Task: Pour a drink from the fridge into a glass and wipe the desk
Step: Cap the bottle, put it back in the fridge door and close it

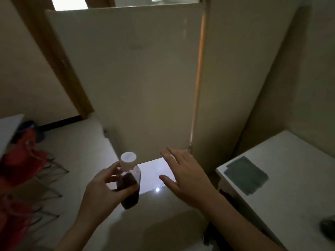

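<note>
A clear bottle of dark drink with a white cap is held upright in my left hand, low in the middle of the head view. My right hand hovers open, fingers spread, just below the bottom edge of the white fridge door. The door is almost shut, with a thin strip of orange light along its right edge. A grey cloth lies flat on the white desk at the right.
Red chairs with metal legs stand at the left on the pale tiled floor. A dark object sits at the desk's right edge. A wooden door frame runs up the left of the fridge.
</note>
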